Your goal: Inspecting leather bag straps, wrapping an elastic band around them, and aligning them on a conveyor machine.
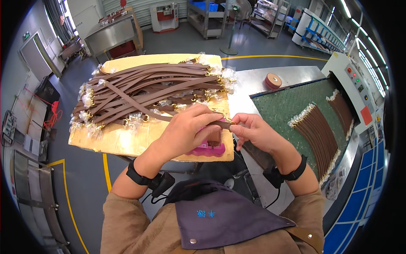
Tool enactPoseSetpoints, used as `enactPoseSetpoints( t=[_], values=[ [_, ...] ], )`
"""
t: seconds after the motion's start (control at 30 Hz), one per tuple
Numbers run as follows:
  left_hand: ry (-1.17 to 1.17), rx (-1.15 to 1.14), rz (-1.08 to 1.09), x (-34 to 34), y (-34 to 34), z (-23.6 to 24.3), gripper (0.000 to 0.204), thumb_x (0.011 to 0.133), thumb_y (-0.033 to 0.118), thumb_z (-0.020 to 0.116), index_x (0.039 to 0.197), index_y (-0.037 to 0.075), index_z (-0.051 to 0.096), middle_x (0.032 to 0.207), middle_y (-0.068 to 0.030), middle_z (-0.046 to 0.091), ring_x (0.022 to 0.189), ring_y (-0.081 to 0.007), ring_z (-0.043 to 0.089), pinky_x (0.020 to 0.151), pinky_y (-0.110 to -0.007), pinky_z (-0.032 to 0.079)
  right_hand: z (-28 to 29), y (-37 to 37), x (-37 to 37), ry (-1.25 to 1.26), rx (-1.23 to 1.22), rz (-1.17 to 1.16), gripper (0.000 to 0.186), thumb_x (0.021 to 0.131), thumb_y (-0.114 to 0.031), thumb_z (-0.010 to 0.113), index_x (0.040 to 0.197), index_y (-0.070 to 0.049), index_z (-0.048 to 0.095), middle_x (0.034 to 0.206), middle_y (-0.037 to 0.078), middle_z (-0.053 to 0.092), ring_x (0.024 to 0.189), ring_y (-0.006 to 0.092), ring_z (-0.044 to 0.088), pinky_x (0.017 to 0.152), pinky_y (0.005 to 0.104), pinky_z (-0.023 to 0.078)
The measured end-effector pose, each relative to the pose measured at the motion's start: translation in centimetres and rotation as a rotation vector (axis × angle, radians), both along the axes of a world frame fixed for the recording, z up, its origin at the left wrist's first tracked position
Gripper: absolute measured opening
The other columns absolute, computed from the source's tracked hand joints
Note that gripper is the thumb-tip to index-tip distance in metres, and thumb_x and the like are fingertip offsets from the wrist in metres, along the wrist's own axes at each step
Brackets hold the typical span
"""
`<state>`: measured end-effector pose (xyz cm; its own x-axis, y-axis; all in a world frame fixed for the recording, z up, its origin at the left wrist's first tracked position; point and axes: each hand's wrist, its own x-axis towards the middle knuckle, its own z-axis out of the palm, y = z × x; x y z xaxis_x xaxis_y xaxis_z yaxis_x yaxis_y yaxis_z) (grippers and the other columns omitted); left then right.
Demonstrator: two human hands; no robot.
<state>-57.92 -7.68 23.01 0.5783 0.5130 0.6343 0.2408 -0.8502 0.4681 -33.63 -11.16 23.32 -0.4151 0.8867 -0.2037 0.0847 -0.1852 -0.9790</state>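
Note:
My left hand (190, 129) grips a brown strap (222, 124) above a pink tray-like holder (207, 150) with a brown block (214, 137) in it. My right hand (253, 131) pinches the same strap at its brass-fitted end, fingers closed round it. Both hands are over the near right of a yellow board (101, 142), where a loose pile of brown straps (139, 99) lies, their brass fittings wrapped in clear plastic.
At my right, a machine (363, 116) has a green conveyor belt (279, 114) bearing two rows of straps (317, 139). A brown roll (272, 80) sits on the metal surface (296, 74). A standing fan (241, 12) and metal shelves (205, 19) stand behind.

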Motion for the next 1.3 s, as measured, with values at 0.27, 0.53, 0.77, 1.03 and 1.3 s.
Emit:
enactPoseSetpoints(
  t=[0.27, 0.53, 0.77, 1.03, 1.3],
  values=[
    [0.057, -0.018, 0.024, 0.1, 0.3, -1.6, 0.026, 0.079, -0.003, 0.069, 0.104, 0.007, 0.071, 0.092, -0.0079, 0.064, 0.085, -0.0266, 0.063, 0.074, -0.036, 0.052, -2.9, -0.1, -1.1, -0.235, 0.471, -0.088, 0.013, 0.096, -0.011, 0.063, 0.098, 0.002, 0.064, 0.082, 0.004, 0.061, 0.075, 0.0120, 0.058, 0.065, 0.0269, 0.050],
    [0.008, 0.062, 0.073, 0.0, 0.5, -2.5, 0.027, 0.075, -0.007, 0.067, 0.097, 0.007, 0.072, 0.090, -0.0074, 0.064, 0.082, -0.0268, 0.064, 0.070, -0.036, 0.053, -4.1, 0.7, -1.4, -0.398, 0.837, -0.099, 0.011, 0.091, -0.006, 0.064, 0.099, 0.002, 0.061, 0.081, 0.015, 0.058, 0.074, 0.0316, 0.057, 0.069, 0.0373, 0.047],
    [0.016, 0.074, 0.088, -0.5, 0.7, -3.0, 0.027, 0.075, -0.007, 0.067, 0.097, 0.008, 0.073, 0.089, -0.0074, 0.065, 0.082, -0.0267, 0.063, 0.069, -0.036, 0.053, -4.3, 1.2, -1.9, -0.400, 0.871, -0.079, 0.010, 0.091, -0.006, 0.063, 0.097, 0.002, 0.060, 0.082, 0.016, 0.058, 0.077, 0.0333, 0.058, 0.071, 0.0386, 0.047],
    [0.002, 0.081, 0.079, -0.6, 1.1, -3.5, 0.025, 0.076, -0.006, 0.069, 0.097, 0.008, 0.072, 0.089, -0.0078, 0.065, 0.082, -0.0269, 0.063, 0.069, -0.036, 0.053, -4.0, 1.3, -2.0, -0.451, 0.875, -0.070, 0.010, 0.090, -0.006, 0.064, 0.093, 0.002, 0.059, 0.083, 0.016, 0.058, 0.079, 0.0351, 0.059, 0.072, 0.0403, 0.048],
    [-0.002, 0.081, 0.072, -0.4, 1.0, -3.5, 0.025, 0.075, -0.005, 0.070, 0.096, 0.008, 0.072, 0.088, -0.0074, 0.064, 0.081, -0.0268, 0.062, 0.069, -0.036, 0.052, -4.5, 1.4, -1.7, -0.448, 0.899, -0.072, 0.012, 0.089, -0.003, 0.064, 0.099, 0.001, 0.062, 0.083, 0.016, 0.058, 0.079, 0.0325, 0.058, 0.072, 0.0383, 0.048]
  ],
)
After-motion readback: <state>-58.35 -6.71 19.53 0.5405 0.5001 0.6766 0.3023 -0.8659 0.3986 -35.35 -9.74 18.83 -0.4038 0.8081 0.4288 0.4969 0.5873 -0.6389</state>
